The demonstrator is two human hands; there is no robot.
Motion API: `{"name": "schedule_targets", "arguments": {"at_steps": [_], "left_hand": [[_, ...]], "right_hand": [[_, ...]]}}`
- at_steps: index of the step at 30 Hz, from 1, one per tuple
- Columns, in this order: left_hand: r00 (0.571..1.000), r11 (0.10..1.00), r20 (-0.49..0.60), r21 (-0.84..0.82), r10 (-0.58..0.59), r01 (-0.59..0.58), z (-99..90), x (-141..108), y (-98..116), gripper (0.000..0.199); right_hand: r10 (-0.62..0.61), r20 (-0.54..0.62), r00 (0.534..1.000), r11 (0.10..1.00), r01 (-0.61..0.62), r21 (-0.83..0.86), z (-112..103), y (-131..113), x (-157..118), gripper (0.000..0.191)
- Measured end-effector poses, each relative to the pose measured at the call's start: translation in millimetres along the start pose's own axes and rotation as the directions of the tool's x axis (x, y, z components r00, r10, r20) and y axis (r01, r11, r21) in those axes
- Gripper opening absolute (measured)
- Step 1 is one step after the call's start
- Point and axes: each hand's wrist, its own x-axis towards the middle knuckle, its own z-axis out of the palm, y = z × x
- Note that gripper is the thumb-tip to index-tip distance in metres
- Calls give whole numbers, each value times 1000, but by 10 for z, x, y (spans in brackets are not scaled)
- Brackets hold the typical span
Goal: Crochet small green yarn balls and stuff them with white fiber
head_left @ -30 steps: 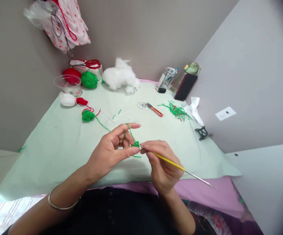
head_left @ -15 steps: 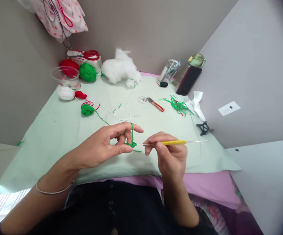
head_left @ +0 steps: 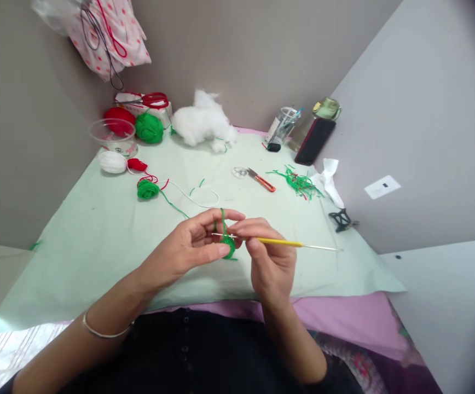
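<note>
Between thumb and fingers, my left hand (head_left: 188, 241) pinches a small green crochet piece (head_left: 230, 247), and a strand of green yarn loops over its raised index finger. My right hand (head_left: 272, 257) is closed round a crochet hook (head_left: 281, 241) with a yellow handle and metal ends. The hook's left end passes through the top of the green piece and sticks out beyond it. Fingertips of both hands are close together. From the small green yarn ball (head_left: 148, 189), a strand runs toward my left hand.
Behind lie white stuffing (head_left: 202, 121), a green yarn ball (head_left: 149, 128), a plastic tub (head_left: 114, 143) and red scissors (head_left: 155, 100). Orange snips (head_left: 262, 180), green yarn scraps (head_left: 301, 182), a phone (head_left: 315, 142) and a black stand (head_left: 341, 219) are on the right.
My right hand has moved left, closer to my left hand. The hook now reaches through the green piece, which has turned and shows more of its round face.
</note>
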Motion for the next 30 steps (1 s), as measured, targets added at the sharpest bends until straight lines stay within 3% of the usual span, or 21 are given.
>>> {"name": "schedule_targets", "arguments": {"at_steps": [6, 8, 10, 12, 14, 15, 19, 21, 24, 30], "left_hand": [[995, 994, -98, -113, -10, -1, 58, 44, -23, 43], [990, 990, -141, -140, -11, -9, 80, 45, -33, 50], [979, 986, -201, -166, -17, -17, 125, 35, -51, 57], [970, 976, -242, -218, -36, -18, 179, 19, -72, 57], [970, 949, -225, -315, -93, 18, 211, 9, -85, 52], [972, 929, -201, -366, -126, 45, 211, 9, -86, 49], [970, 895, -169, -439, -173, 83, 124, 27, -51, 39], [973, 911, -174, -407, -154, 71, 88, 36, -30, 36], [976, 940, -175, -335, -128, 63, 97, 39, -37, 37], [990, 980, -126, -194, -61, 36, 108, 14, -108, 36]], "right_hand": [[-19, -32, 999, 1000, 19, 17, -10, 0, 4, 18], [-68, -9, 998, 993, 67, -99, -7, 2, -14, 21], [-194, 41, 980, 919, 196, -342, 18, 34, -52, 28], [-369, 82, 926, 750, 349, -562, 51, 89, -95, 38], [-484, 74, 872, 658, 418, -626, 70, 130, -118, 40], [-482, 56, 874, 677, 412, -610, 68, 134, -115, 38], [-237, -94, 967, 927, 196, -321, 4, 52, -22, 22], [-85, -149, 985, 993, 71, -97, -18, 10, 30, 17], [49, -136, 990, 995, -36, 92, 3, 10, 60, 14], [78, -122, 989, 996, -72, 48, 31, 83, 27, 13]]}}
